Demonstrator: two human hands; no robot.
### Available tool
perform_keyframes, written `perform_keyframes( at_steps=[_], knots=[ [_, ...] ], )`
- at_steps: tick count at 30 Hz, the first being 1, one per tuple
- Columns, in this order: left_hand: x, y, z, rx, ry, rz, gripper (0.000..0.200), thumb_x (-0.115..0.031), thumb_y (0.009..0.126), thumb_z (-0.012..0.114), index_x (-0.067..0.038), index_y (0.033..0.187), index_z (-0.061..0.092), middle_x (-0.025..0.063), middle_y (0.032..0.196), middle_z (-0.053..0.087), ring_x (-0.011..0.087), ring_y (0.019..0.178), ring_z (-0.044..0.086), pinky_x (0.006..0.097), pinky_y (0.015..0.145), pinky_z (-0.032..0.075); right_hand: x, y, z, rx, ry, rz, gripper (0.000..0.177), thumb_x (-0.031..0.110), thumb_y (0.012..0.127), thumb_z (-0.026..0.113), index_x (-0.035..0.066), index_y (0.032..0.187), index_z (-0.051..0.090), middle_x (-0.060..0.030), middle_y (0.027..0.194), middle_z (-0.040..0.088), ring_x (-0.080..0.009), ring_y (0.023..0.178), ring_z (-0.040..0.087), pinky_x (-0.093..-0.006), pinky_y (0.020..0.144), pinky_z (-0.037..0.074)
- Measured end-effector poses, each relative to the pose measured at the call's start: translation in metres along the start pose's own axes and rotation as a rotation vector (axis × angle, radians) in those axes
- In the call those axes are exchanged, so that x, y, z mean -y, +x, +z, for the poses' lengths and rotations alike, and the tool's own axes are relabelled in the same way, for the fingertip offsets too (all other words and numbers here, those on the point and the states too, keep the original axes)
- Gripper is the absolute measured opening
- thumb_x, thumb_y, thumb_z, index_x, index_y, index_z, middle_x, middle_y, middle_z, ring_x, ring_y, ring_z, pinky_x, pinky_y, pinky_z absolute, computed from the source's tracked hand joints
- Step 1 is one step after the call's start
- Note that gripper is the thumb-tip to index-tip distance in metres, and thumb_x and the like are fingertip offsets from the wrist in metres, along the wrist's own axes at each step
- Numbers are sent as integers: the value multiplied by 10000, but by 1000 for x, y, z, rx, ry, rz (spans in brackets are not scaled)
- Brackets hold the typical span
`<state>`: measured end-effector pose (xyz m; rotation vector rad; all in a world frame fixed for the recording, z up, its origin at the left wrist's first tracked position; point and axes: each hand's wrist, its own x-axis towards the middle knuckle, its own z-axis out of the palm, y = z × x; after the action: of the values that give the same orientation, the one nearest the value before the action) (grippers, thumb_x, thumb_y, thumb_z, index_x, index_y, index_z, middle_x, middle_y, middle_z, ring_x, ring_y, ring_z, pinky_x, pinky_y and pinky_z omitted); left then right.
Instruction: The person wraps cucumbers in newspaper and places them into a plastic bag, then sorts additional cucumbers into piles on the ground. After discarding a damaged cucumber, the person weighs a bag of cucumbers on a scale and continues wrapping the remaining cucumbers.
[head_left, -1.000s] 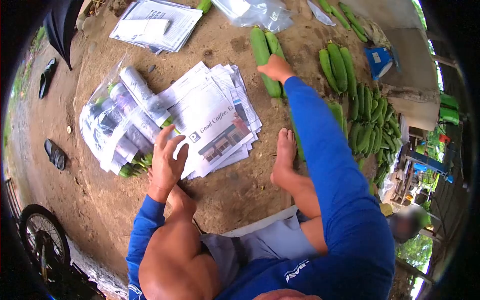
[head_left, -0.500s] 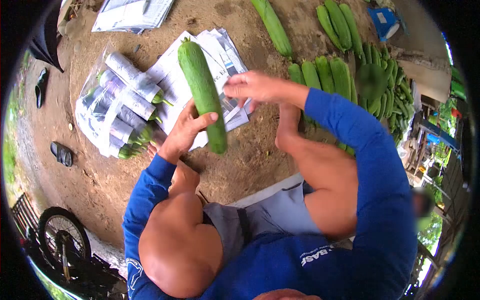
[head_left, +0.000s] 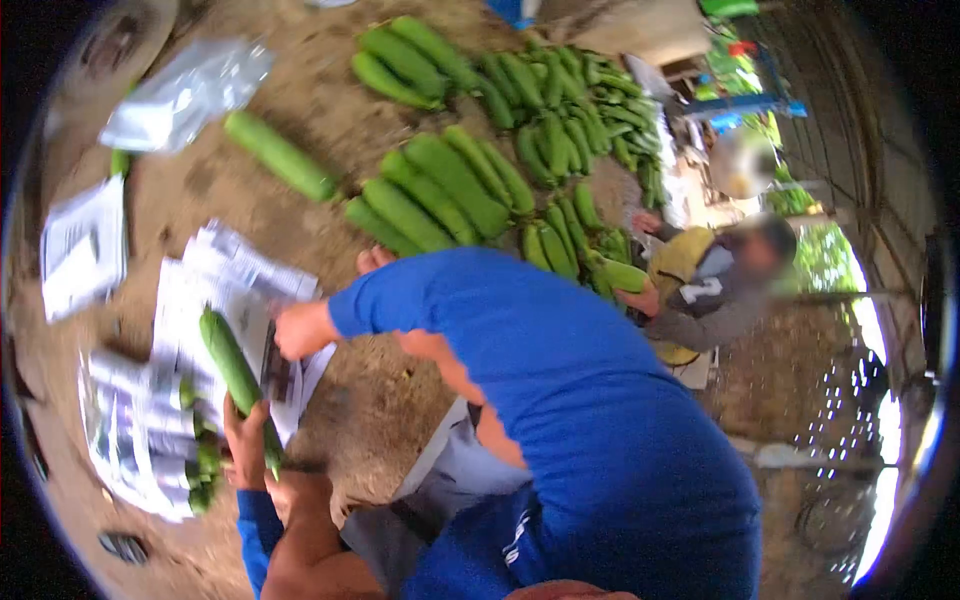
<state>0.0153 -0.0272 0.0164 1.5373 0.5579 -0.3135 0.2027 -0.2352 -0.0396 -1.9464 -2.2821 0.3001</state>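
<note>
My left hand (head_left: 245,440) is wrapped around the lower part of a long green sponge gourd (head_left: 229,355), which it holds tilted above a stack of newspaper sheets (head_left: 185,300). My right hand (head_left: 304,330) is at the right edge of those sheets, to the right of the gourd. Its fingers are bent down and blurred, so whether they grip paper cannot be told. Left of my left hand lies a clear plastic bag (head_left: 140,415) of newspaper-wrapped gourds, their green ends sticking out.
A single gourd (head_left: 280,157) lies beyond the newspapers, with rows of gourds (head_left: 430,190) to its right. More newspaper (head_left: 85,245) and an empty plastic bag (head_left: 190,95) lie at the upper left. At the right, another person (head_left: 700,285) holds a gourd. A slipper (head_left: 123,547) lies lower left.
The view has swung to the right, bringing the other person into sight. The gourd stays in my left hand. My right hand is now lower, by the newspaper's edge, with its fingers more bent.
</note>
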Motion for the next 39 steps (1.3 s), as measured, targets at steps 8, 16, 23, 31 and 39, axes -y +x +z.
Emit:
perform_keyframes(
  at_steps=[8,16,23,31,39],
  knots=[
    [23,-9,-19,-32,56,-21,664,-76,857,705,40,1445,418,76,1075,589,156,861,558,305,754,480,-13,36,-70,-298,-188,89,206,288,730,669,137,591,689,-53,578,659,-259,576,685,-456,446,471],
    [1,-21,-26,-24,125,-64,720,-44,859,707,25,1491,370,90,1178,585,176,977,572,296,822,492,-28,19,-31,-405,-161,131,243,266,795,625,114,613,674,-88,636,680,-278,618,685,-459,520,498],
    [-4,-2,-24,-42,140,-42,737,-92,872,722,37,1498,354,110,1221,576,193,1009,562,311,836,496,-35,14,-33,-497,-111,121,240,246,796,625,113,597,657,-95,628,675,-280,595,676,-466,535,497],
    [-4,17,-24,11,270,43,741,-124,861,772,57,1468,387,119,1206,591,206,1023,566,327,884,475,-22,2,-42,-439,-128,157,256,268,802,622,119,601,676,-86,648,689,-279,651,699,-461,551,515],
    [11,22,-28,10,311,112,735,-71,851,769,48,1470,391,123,1190,597,207,1021,569,325,878,479,-19,1,-54,-261,-83,108,270,255,882,576,69,734,703,-156,755,717,-352,734,719,-522,614,546]
  ],
)
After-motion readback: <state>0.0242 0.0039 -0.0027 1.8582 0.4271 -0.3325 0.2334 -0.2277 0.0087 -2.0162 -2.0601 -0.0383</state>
